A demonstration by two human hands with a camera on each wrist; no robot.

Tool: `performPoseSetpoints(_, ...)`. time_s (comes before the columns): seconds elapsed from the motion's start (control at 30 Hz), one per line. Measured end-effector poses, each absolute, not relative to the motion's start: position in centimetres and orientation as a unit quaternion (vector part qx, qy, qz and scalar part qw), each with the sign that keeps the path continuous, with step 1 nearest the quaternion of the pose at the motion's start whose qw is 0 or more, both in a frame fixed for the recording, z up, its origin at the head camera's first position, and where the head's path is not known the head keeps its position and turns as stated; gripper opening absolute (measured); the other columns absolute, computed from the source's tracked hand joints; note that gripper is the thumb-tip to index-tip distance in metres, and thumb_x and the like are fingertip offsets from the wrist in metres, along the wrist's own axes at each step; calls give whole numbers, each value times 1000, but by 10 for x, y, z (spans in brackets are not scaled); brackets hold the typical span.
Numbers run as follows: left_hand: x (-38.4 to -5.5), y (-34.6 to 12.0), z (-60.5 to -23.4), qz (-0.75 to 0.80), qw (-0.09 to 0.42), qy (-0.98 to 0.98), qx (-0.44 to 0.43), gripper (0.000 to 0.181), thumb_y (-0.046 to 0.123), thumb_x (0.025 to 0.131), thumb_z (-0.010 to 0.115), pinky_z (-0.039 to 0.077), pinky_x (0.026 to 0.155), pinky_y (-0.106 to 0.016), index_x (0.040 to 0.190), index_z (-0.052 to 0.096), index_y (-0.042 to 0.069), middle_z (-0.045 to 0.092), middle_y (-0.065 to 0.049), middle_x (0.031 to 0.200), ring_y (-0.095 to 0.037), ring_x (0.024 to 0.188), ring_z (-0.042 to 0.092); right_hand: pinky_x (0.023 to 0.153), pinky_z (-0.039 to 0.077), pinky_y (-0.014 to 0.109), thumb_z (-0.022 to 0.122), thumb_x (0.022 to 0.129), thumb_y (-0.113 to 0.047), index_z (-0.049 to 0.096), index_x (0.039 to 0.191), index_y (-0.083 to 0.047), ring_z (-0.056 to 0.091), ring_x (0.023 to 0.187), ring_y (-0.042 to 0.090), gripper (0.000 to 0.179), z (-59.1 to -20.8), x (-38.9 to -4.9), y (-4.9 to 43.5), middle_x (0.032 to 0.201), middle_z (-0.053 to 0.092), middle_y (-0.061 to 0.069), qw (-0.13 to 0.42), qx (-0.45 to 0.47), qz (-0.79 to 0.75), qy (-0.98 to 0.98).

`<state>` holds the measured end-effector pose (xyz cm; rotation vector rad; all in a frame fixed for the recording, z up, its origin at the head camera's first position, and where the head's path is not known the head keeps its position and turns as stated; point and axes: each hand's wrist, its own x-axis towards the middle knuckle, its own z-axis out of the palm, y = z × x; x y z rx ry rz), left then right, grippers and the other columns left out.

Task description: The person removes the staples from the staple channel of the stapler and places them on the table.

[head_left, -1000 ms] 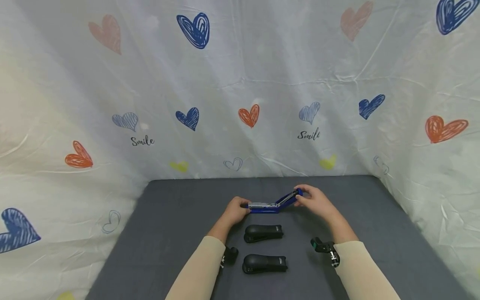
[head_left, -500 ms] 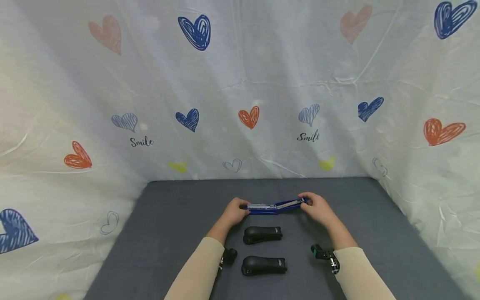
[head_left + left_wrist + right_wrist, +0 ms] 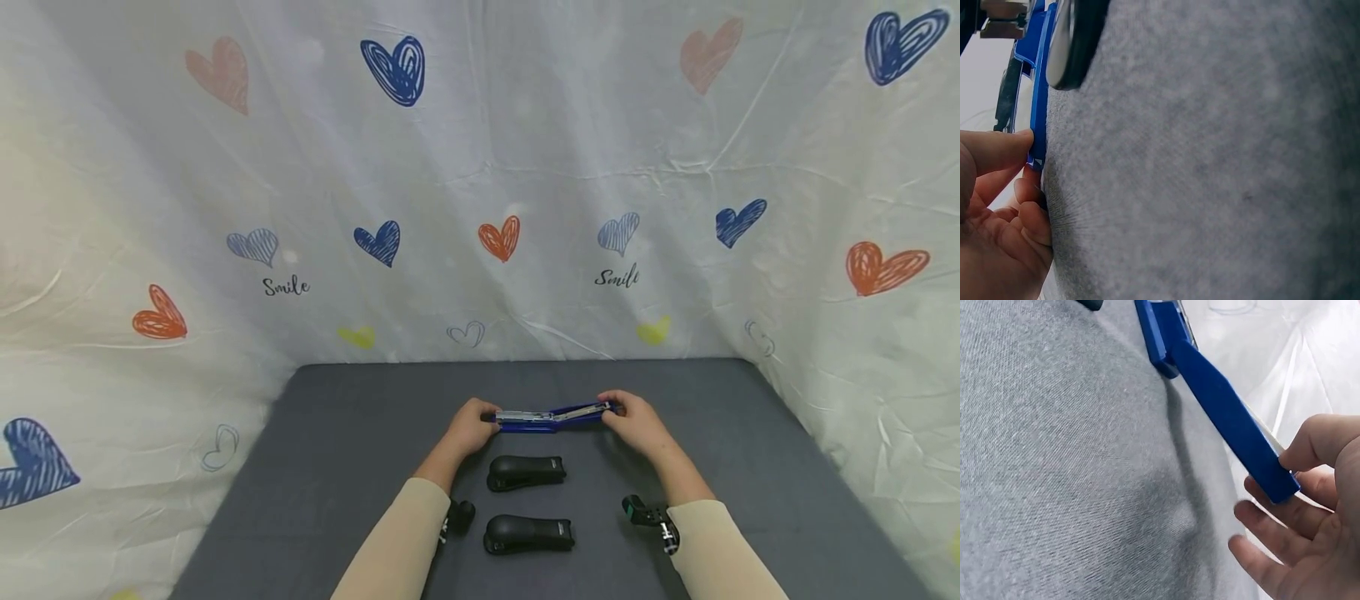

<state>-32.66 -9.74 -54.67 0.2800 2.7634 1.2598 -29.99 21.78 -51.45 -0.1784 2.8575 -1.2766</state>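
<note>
A blue stapler (image 3: 528,428) lies spread wide near the back of the table, its metal magazine facing up. My left hand (image 3: 471,427) pinches the end of its base between thumb and fingers; in the left wrist view the thumb presses the blue base (image 3: 1039,106). With my right hand (image 3: 636,419) I pinch the tip of the swung-back top arm (image 3: 1229,415), which slants up off the cloth in the right wrist view. Two black staplers, one nearer the hands (image 3: 527,472) and one in front of it (image 3: 529,533), lie closed between my forearms.
Dark grey cloth covers the table (image 3: 360,483). A white curtain (image 3: 420,183) printed with hearts hangs behind the table and along both sides. Camera mounts are strapped to the left wrist (image 3: 461,517) and the right wrist (image 3: 651,518).
My right hand has lowered and moved slightly right, swinging the blue stapler's top arm down to a nearly flat angle. The left hand keeps its grip on the base.
</note>
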Motion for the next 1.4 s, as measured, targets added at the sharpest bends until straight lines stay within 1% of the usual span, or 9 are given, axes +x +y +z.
performPoseSetpoints(0.07, -326, -98, -547, 413, 46, 905, 91, 25, 1, 93, 71, 44, 104, -53, 118, 75, 0, 67, -16, 125, -36, 123, 58, 90, 48, 54, 57, 97, -8, 61, 135, 3, 59, 111, 42, 39, -514, -300, 216, 133, 60, 27, -3, -64, -398, 915)
performPoseSetpoints(0.13, -325, -98, -549, 413, 46, 905, 88, 25, 2, 93, 71, 45, 103, -53, 118, 75, 0, 66, -16, 125, -35, 123, 58, 100, 43, 60, 57, 99, -8, 60, 135, 3, 53, 125, 47, 38, -512, -301, 213, 137, 57, 27, -8, -71, -395, 916)
performPoseSetpoints(0.27, -324, -99, -550, 415, 49, 905, 80, 25, 3, 94, 71, 47, 100, -52, 119, 75, 2, 66, -14, 125, -35, 122, 58, 101, 42, 62, 56, 101, -11, 62, 134, 2, 50, 128, 46, 36, -505, -303, 206, 136, 57, 26, -27, -80, -388, 918)
performPoseSetpoints(0.5, -320, -100, -551, 419, 50, 904, 66, 25, 3, 93, 72, 48, 98, -53, 118, 76, 3, 65, -14, 126, -35, 121, 58, 99, 43, 61, 58, 101, -10, 68, 126, -1, 55, 123, 44, 29, -489, -305, 185, 132, 60, 23, -53, -97, -383, 917)
performPoseSetpoints(0.67, -318, -101, -550, 419, 48, 905, 58, 25, 3, 93, 72, 46, 100, -54, 118, 76, 3, 61, -15, 130, -36, 124, 56, 98, 45, 59, 59, 101, -10, 70, 124, -1, 56, 122, 43, 27, -484, -308, 166, 130, 62, 21, -51, -108, -387, 914)
performPoseSetpoints(1.0, -323, -102, -550, 408, 57, 909, 59, 27, 5, 95, 72, 44, 105, -53, 121, 75, 5, 61, -15, 133, -36, 129, 54, 85, 53, 49, 60, 102, -9, 68, 129, -3, 63, 109, 34, 29, -485, -312, 137, 124, 66, 15, 15, -150, -412, 899)
performPoseSetpoints(1.1, -326, -101, -549, 408, 55, 910, 56, 27, 6, 94, 72, 43, 105, -53, 121, 75, 5, 60, -15, 134, -36, 128, 54, 81, 53, 45, 61, 103, -11, 68, 130, -3, 64, 101, 28, 30, -485, -316, 131, 117, 68, 11, 34, -162, -406, 899)
performPoseSetpoints(1.27, -330, -97, -549, 411, 56, 908, 65, 26, 6, 94, 72, 46, 102, -50, 120, 76, 5, 66, -12, 127, -32, 122, 59, 78, 53, 41, 62, 101, -10, 70, 128, -1, 63, 90, 19, 29, -490, -322, 124, 106, 69, 6, 65, -174, -384, 904)
performPoseSetpoints(1.4, -332, -95, -550, 417, 57, 905, 63, 25, 4, 94, 72, 46, 102, -48, 118, 76, 5, 70, -10, 121, -29, 119, 61, 69, 53, 37, 64, 99, -7, 72, 123, 1, 62, 76, 17, 26, -498, -324, 120, 93, 70, 3, 98, -165, -380, 905)
